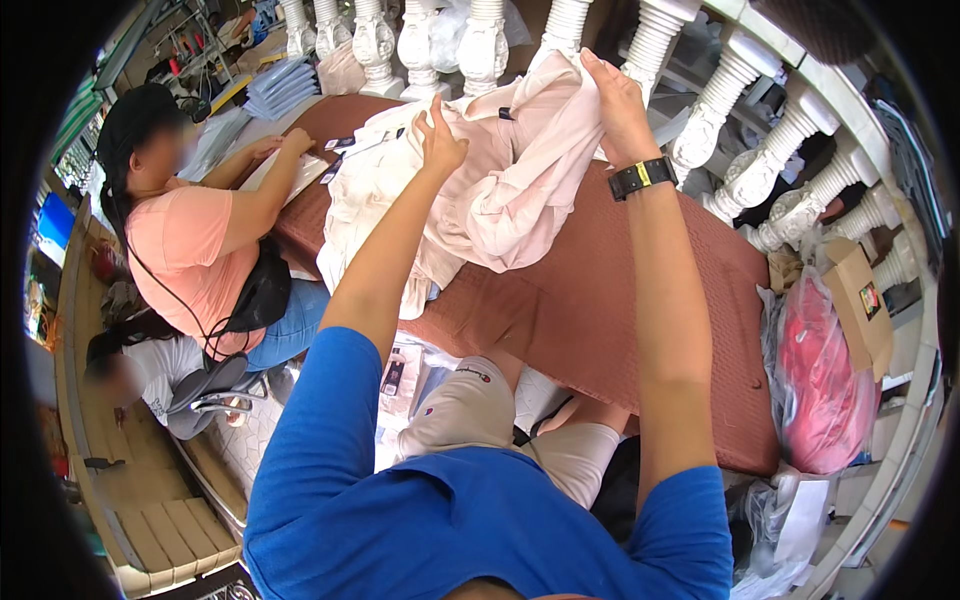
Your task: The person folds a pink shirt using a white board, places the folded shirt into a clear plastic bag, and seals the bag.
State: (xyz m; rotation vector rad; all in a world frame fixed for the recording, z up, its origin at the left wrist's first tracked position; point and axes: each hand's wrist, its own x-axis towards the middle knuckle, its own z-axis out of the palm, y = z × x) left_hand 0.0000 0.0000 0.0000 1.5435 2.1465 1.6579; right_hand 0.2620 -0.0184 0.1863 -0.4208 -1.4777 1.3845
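A pale pink shirt (535, 190) is stretched loosely between my hands above a brown-covered table (600, 310), its cloth bunched and drooping with a small dark label at the collar. My left hand (440, 142) grips its upper left edge, the index finger pointing up. Higher on the right, my right hand (618, 108), with a dark watch on the wrist, holds the other side, fingers long against the cloth. More pale garments (365, 190) lie heaped under and left of the shirt, with dark tags (340, 144) at their far left edge.
A person in a peach top (185, 230) works at the table's left end, handling a flat pale piece. Another person (150, 370) is lower left. White balusters (485, 50) line the far side. Bagged red goods (820, 370) and a cardboard box (860, 305) stand right. Folded plastic packs (280, 90) lie far left.
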